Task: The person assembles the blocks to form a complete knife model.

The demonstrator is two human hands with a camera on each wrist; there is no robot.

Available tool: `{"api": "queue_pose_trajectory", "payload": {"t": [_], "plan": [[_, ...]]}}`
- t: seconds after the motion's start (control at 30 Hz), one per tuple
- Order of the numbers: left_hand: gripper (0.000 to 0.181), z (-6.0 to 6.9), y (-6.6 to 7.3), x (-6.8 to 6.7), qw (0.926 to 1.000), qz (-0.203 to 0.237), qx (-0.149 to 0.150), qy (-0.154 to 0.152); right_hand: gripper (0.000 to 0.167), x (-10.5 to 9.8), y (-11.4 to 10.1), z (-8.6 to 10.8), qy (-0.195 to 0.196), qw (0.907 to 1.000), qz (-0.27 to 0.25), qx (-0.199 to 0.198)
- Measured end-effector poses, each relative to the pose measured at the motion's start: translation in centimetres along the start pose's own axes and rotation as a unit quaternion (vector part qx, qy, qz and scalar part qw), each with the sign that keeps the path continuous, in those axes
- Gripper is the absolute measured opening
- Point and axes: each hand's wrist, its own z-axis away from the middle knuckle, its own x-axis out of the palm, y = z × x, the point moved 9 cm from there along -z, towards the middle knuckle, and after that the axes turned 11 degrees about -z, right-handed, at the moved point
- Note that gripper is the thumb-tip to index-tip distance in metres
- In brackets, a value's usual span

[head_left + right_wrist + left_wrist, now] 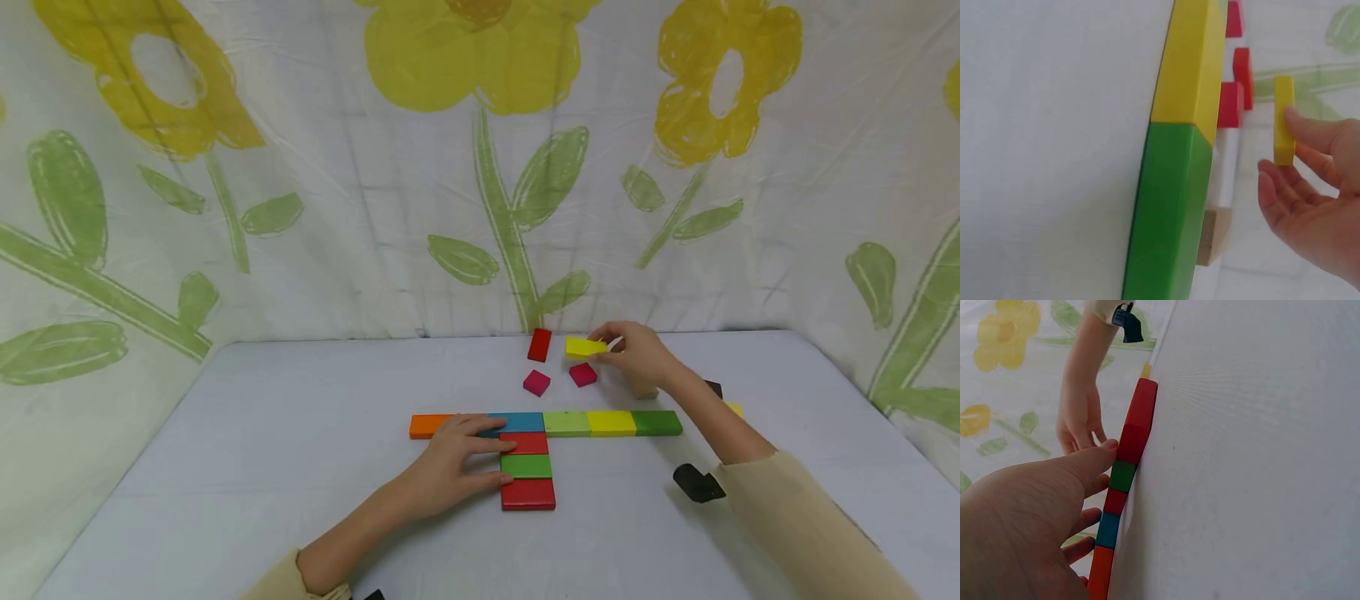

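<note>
My right hand [636, 354] pinches a yellow rectangular block [582, 347] between thumb and fingers, above the back of the table; the right wrist view shows this yellow block [1284, 122] raised off the surface. My left hand [459, 462] rests with spread fingers on a T-shaped layout of flat blocks. Its fingertips touch the blue block [521, 422] and the left edges of the stem. Along the crossbar lie an orange block [429, 426], the blue one, a light green block [567, 423], a yellow one and a dark green block [657, 422]. The stem has red, green and red blocks [528, 495].
Behind the crossbar lie a red block [539, 345] and two pink-red square blocks [537, 382]. A wooden block [1213, 236] sits near my right hand, partly hidden. Dark [714, 388] and yellow pieces show beside the right forearm. A flower-printed cloth [390, 250] hangs behind the white table.
</note>
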Motion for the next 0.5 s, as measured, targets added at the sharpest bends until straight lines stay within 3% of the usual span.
{"api": "queue_pose_trajectory", "payload": {"t": [0.5], "plan": [[0.044,0.0,-0.1,0.1,1.0000,0.005,-0.003,-0.005,0.032,1.4,-2.1,3.8,0.017,0.9989,-0.019,-0.039]]}}
